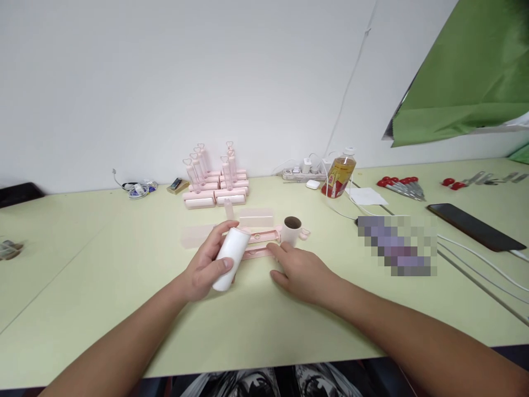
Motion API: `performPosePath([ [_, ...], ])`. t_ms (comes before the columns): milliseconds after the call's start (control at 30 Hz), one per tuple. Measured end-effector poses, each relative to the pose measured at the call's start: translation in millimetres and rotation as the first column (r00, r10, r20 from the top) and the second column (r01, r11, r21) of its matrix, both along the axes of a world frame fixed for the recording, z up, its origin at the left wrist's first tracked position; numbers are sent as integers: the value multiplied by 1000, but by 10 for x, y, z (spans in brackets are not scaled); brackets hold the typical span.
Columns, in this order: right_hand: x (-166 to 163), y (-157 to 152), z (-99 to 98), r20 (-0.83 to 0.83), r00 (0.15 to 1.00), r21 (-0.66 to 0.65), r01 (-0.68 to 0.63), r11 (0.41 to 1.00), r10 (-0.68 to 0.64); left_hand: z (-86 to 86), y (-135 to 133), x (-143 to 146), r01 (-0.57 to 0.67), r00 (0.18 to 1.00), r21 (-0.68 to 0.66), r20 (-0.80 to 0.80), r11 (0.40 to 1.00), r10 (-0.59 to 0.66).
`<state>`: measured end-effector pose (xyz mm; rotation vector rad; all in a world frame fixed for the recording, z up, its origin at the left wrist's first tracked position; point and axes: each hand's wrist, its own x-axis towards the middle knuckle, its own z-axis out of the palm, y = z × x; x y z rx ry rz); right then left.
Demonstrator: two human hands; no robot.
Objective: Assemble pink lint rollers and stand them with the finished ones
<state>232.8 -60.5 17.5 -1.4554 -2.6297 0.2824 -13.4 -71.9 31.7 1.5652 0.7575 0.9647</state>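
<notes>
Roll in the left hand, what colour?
Plain white roll, gripped by the left hand; head view.

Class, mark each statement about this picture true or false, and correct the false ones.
1. The left hand grips a white roll. True.
2. The right hand holds the bottle. False: its fingers lie at the pink frame on the table, and the bottle stands apart near the wall.
3. A dark phone lies on the table to the right. True.
4. The pink rollers at the back are scattered singly. False: they are stacked together, with handles upright.
</notes>
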Motion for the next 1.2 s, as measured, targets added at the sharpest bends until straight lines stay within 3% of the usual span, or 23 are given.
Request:
performPosePath([
  [300, -19, 50, -30, 18, 999, -3, -29, 1000, 29, 1, 14, 6, -65, 997, -39, -42, 997, 63],
  [467, 22, 93, -22, -140, 986, -88, -99, 991, 86, -2, 23, 18, -92, 991, -63, -105, 994, 85],
  [667, 39, 159, 17, -307, 931, -227, -273, 935, 197, -14, 55, 106, -115, 956, -92, -281, 989, 85],
  [833, 34, 212, -50, -466, 861, -265, -355, 896, 203, 4, 66, 145, -102, 939, -200, -342, 975, 28],
  [933, 15, 200, -88, -585, 808, -348, -323, 880, 65, 31, 72, 145, -93, 952, -265, -307, 960, 8],
  [1067, -27, 171, -134, -634, 723, -617, -258, 744, -275, 18, 75, 149, -82, 966, -363, -258, 928, -16],
  [1200, -50, 180, -167, -644, 675, -661, -253, 707, -361, -4, 69, 161, -63, 977, -409, -210, 910, -27],
])
